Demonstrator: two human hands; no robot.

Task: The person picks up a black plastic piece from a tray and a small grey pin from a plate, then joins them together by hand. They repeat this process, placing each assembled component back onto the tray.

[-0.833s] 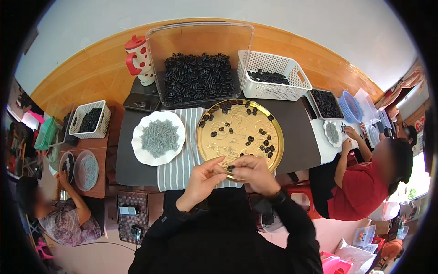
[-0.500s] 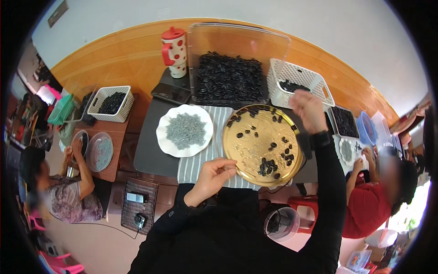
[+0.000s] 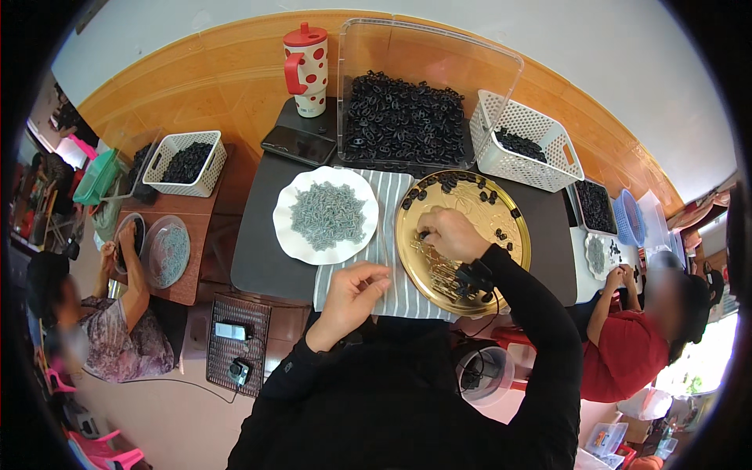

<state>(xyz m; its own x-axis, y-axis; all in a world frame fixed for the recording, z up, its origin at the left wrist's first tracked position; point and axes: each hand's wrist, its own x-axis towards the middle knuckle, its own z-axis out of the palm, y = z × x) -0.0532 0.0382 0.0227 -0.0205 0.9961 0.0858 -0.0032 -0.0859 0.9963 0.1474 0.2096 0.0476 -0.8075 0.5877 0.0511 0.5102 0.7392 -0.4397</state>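
My right hand (image 3: 453, 235) is closed over the round gold tray (image 3: 521, 254), with a small black oval part (image 3: 424, 235) at its pinched fingertips. More such black parts lie along the tray's far rim and right side, and some are partly hidden under my right wrist. Many small silvery slivers, perhaps screws or pins, are scattered on the tray. At the tray's near left, my left hand (image 3: 352, 301) hovers over the striped cloth (image 3: 333, 294) with thumb and fingers together; anything between them is too small to make out. A white scalloped plate (image 3: 283, 227) heaped with grey-blue pin-like pieces (image 3: 329, 215) stands beyond it.
At the back stand a clear bin (image 3: 341, 117) of black parts, a white perforated basket (image 3: 540, 180) with some inside, a red-dotted tumbler (image 3: 313, 74) and a phone (image 3: 299, 145). Two people work at side tables, a person (image 3: 129, 329) left and another (image 3: 627, 352) right.
My right hand has come from beside the white basket, down and left, to the gold tray. My left hand has stayed near the tray's left edge. The whole view has shifted slightly.
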